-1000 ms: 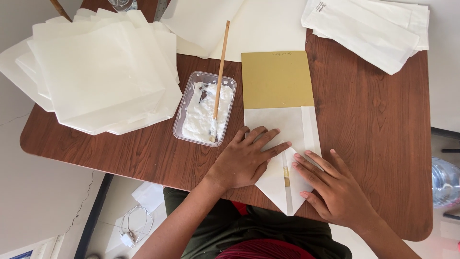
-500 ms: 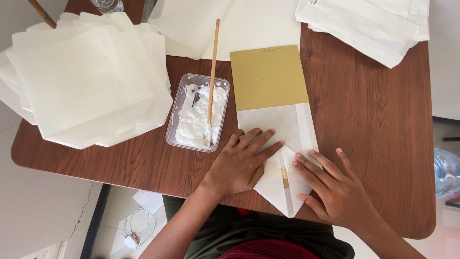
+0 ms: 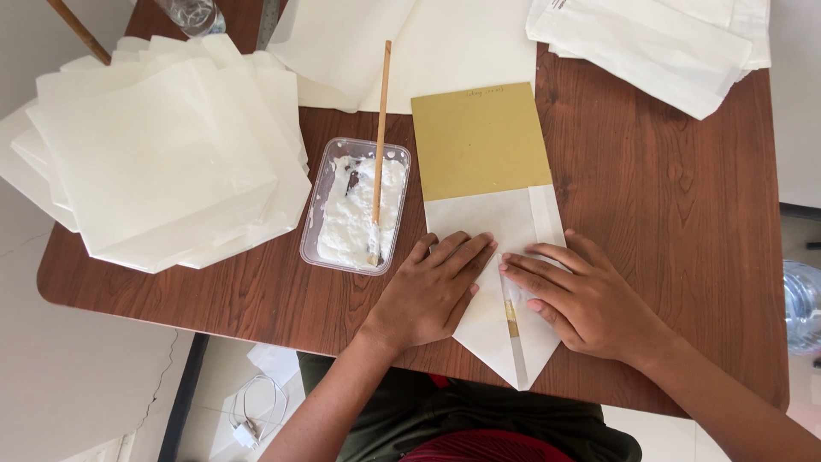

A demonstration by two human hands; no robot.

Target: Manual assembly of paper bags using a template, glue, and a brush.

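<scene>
A white paper sheet (image 3: 496,224) lies folded around a mustard-yellow card (image 3: 479,141) on the brown wooden table (image 3: 676,214). Its near end is folded into a point (image 3: 517,364) that hangs over the table's front edge. My left hand (image 3: 432,291) lies flat on the left flap of that fold, fingers spread. My right hand (image 3: 581,295) presses flat on the right flap, fingertips close to the left hand's. A narrow strip of yellow shows between the two flaps. Neither hand grips anything.
A clear plastic tub of white paste (image 3: 355,214) with a wooden stick (image 3: 379,128) in it stands left of the card. A big stack of white sheets (image 3: 162,145) fills the left side; more white paper (image 3: 658,43) lies at the far right. A plastic bottle (image 3: 804,308) is off the right edge.
Both hands have drawn closer together over the pointed fold, the right hand sliding left. The view shifted slightly.
</scene>
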